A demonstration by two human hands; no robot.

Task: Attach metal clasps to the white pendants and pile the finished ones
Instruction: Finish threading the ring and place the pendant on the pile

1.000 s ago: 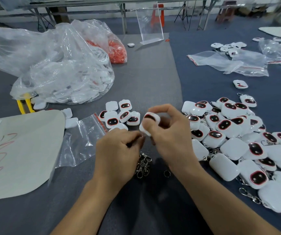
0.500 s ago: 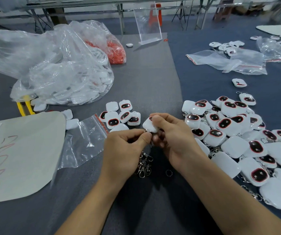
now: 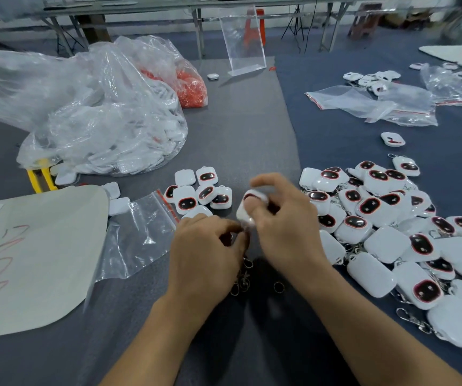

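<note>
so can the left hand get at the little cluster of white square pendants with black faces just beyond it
Probably yes: the cluster of white square pendants lies just beyond the left hand with nothing between, though that hand must first release the white pendant it pinches.

Soft, even overhead indoor light; crisp centre, smeared rim

A diffuse dark shadow pools on the desk (image 3: 252,135) under the left hand (image 3: 204,254) and right hand (image 3: 285,227); white glare streaks the clear plastic bag (image 3: 99,112) far left of the hands; highlights glint on the glossy pendant pile (image 3: 385,240) to their right; motion blur softens the right hand, the pendant (image 3: 252,200) it grips and the left hand's pinch; beyond the hands, the far corners bend and smear.
</note>
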